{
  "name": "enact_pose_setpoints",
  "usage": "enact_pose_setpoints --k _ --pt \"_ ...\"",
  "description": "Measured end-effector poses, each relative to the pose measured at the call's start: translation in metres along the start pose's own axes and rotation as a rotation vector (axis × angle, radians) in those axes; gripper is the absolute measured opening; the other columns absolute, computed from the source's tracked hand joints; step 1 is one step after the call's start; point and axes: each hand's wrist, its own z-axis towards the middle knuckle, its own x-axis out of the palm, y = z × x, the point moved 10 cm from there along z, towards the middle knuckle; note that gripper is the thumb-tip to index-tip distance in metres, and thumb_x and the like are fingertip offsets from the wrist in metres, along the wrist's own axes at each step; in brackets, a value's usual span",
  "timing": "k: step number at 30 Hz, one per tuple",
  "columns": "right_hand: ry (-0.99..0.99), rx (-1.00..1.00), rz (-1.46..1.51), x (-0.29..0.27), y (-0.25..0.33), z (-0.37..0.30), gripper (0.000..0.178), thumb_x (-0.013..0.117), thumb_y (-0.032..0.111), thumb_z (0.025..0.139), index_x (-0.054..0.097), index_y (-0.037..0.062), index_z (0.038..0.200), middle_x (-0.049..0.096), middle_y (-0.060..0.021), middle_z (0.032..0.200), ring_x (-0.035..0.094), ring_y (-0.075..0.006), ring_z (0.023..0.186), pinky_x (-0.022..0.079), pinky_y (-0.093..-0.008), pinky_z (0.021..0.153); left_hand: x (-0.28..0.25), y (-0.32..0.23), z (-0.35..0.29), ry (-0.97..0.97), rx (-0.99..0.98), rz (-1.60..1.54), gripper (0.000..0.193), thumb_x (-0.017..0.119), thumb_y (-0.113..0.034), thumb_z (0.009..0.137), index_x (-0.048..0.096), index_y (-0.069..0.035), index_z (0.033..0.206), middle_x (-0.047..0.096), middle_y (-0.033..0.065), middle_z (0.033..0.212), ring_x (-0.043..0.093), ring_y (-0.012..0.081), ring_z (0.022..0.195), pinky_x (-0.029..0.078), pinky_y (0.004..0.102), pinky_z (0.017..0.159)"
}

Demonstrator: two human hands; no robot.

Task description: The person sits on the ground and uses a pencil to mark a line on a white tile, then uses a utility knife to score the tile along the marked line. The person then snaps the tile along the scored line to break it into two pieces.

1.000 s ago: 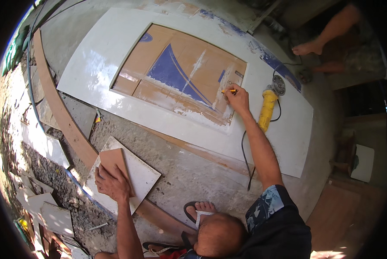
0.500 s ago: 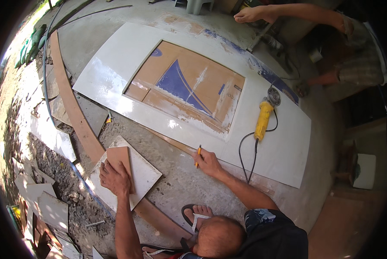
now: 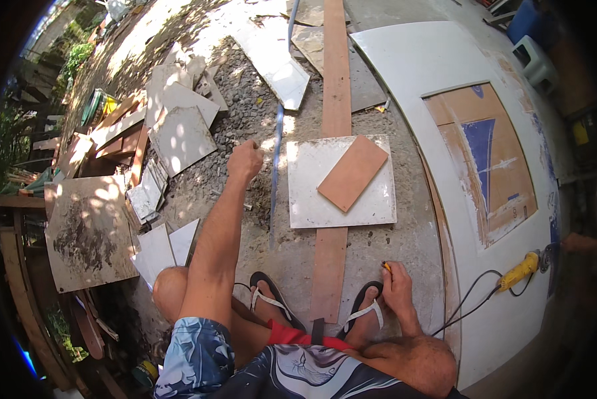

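Observation:
My left hand (image 3: 245, 159) is stretched out over the gravel with its fingers curled shut, right beside a thin blue strip (image 3: 276, 143); I see nothing in it. My right hand (image 3: 397, 287) rests low by my right sandal (image 3: 364, 307) and grips a small yellow pencil (image 3: 386, 266). Ahead of my feet a white square tile (image 3: 312, 199) lies across a long wooden plank (image 3: 336, 80). A brown rectangular tile piece (image 3: 352, 173) lies slanted on the white tile. Neither hand touches the tiles.
A big white panel (image 3: 431, 73) with a cardboard patch (image 3: 491, 159) lies at the right, a yellow angle grinder (image 3: 518, 271) and its cable on it. Loose tiles (image 3: 182, 136) and a stained slab (image 3: 89, 233) lie at the left. Part of another person (image 3: 578, 243) shows by the grinder.
The view has swung round. My left hand has left the brown tile piece and gone out over the gravel. My right hand has drawn back to my foot with the pencil.

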Motion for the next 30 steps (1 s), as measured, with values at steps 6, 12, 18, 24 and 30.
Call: enact_pose_setpoints --k 6,12,18,24,30 --pt "0.039 0.008 -0.048 -0.013 0.011 0.013 0.018 0.065 0.007 0.101 0.071 -0.0022 0.115 0.069 -0.0231 0.108 0.068 -0.0427 0.095 0.055 -0.0475 0.083 0.053 0.107 -0.038 0.167 -0.209 0.044 0.030 0.067 -0.026 0.097 0.077 -0.013 0.122 0.077 0.0215 0.123 0.072 0.0416 0.119 0.058 0.0521 0.100" --pt "0.112 -0.022 -0.054 0.000 0.010 -0.021 0.017 0.070 0.008 0.098 0.074 0.0014 0.112 0.073 -0.0184 0.099 0.071 -0.0394 0.092 0.056 -0.0453 0.081 0.066 0.152 -0.076 0.112 -0.539 0.013 0.049 0.078 -0.042 0.093 0.074 -0.005 0.125 0.076 0.0217 0.128 0.071 0.0432 0.121 0.058 0.0516 0.101" --pt "0.048 -0.026 -0.033 0.007 0.024 -0.032 0.017 0.072 0.006 0.094 0.075 0.0013 0.111 0.071 -0.0181 0.099 0.070 -0.0389 0.091 0.057 -0.0448 0.080 0.088 0.178 -0.104 0.132 -0.650 -0.046 0.070 0.079 -0.061 0.089 0.073 -0.003 0.129 0.074 0.0235 0.131 0.070 0.0438 0.123 0.056 0.0544 0.102" --pt "-0.065 0.017 -0.009 -0.021 0.012 -0.013 0.021 0.068 0.007 0.100 0.075 0.0000 0.118 0.069 -0.0195 0.096 0.070 -0.0396 0.090 0.056 -0.0452 0.079 0.076 0.143 -0.092 -0.150 -0.486 -0.188 0.069 0.074 -0.063 0.091 0.068 -0.003 0.125 0.076 0.0233 0.118 0.072 0.0439 0.113 0.055 0.0536 0.096" --pt "-0.106 0.027 -0.013 -0.038 0.009 0.008 0.030 0.064 0.009 0.103 0.073 0.0073 0.132 0.073 -0.0187 0.104 0.072 -0.0393 0.093 0.057 -0.0445 0.080 0.038 -0.001 -0.054 -0.188 -0.034 -0.302 0.053 0.077 -0.046 0.093 0.065 -0.004 0.123 0.078 0.0177 0.094 0.075 0.0409 0.093 0.057 0.0520 0.086"
